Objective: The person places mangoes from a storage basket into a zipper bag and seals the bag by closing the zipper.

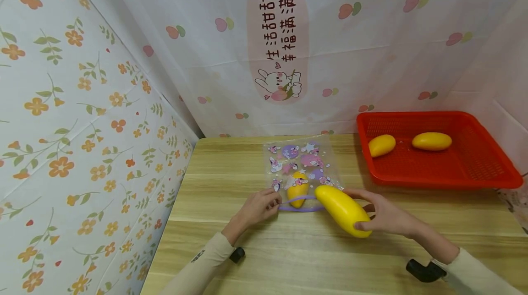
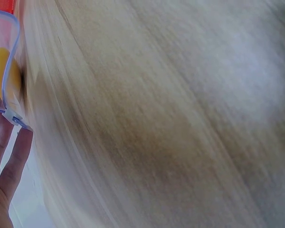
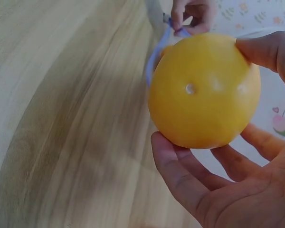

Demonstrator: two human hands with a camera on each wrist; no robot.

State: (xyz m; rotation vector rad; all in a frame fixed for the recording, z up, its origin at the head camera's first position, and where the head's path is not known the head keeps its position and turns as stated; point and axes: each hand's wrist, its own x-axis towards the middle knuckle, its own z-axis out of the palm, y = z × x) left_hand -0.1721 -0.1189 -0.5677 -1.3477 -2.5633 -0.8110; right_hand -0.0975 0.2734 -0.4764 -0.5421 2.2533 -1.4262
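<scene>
A clear zip bag (image 1: pixel 303 160) printed with pink and purple cartoon figures lies on the table, its purple-edged mouth facing me and standing apart. One yellow mango (image 1: pixel 298 189) is inside it. My left hand (image 1: pixel 261 207) pinches the left corner of the mouth, by the white slider (image 2: pixel 12 117) in the left wrist view. My right hand (image 1: pixel 387 215) grips a second, larger-looking mango (image 1: pixel 344 210) between thumb and fingers. Its narrower tip overlaps the right part of the bag's mouth in the head view. In the right wrist view the held mango (image 3: pixel 204 95) shows its blunt end.
A red plastic basket (image 1: pixel 445 180) stands at the back right, with one mango (image 1: pixel 381 145) at its left wall and another mango (image 1: pixel 431 141) near its back. Patterned curtains (image 1: pixel 206 70) close off the back and left of the wooden table (image 1: pixel 214 166).
</scene>
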